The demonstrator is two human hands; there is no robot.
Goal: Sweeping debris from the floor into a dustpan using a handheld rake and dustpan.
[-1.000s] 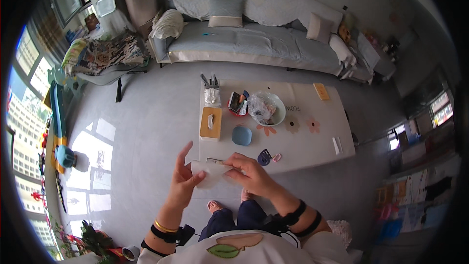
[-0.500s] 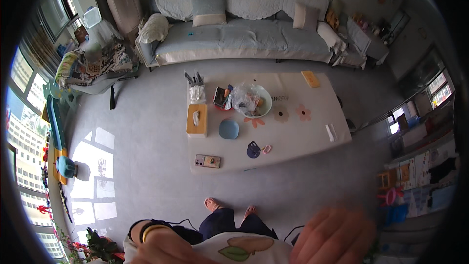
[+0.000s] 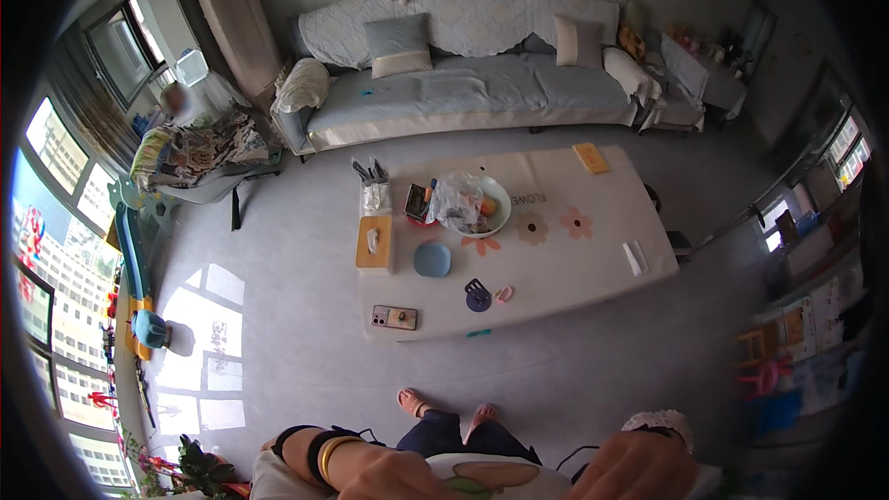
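Note:
At the lower edge, in front of my light shirt [image 3: 500, 474] with its printed picture, are both hands. My left hand [image 3: 389, 476] shows its back, with a yellow bangle [image 3: 329, 452] and a dark band at the wrist; its fingers run out of the picture. My right hand [image 3: 639, 468] is bent with the fingers curled down, fingertips cut off by the edge, so anything in them is hidden. A white frilly band [image 3: 659, 422] circles that wrist. Both hands are well away from the coffee table [image 3: 556, 278].
The table bears a phone [image 3: 394, 318], tissue box [image 3: 374, 255], blue dish [image 3: 432, 259], dark blue hair claw [image 3: 477, 294], pink ring-shaped item [image 3: 504, 293] and pale bowl [image 3: 501, 208] with a plastic bag [image 3: 456, 204]. Beyond stands a grey sofa [image 3: 463, 88]; a person [image 3: 190, 106] is at the far left.
The view has shifted, so the room sits slightly lower in the picture. My right hand is lower and less blurred, its wristband now showing; my left hand appears further right.

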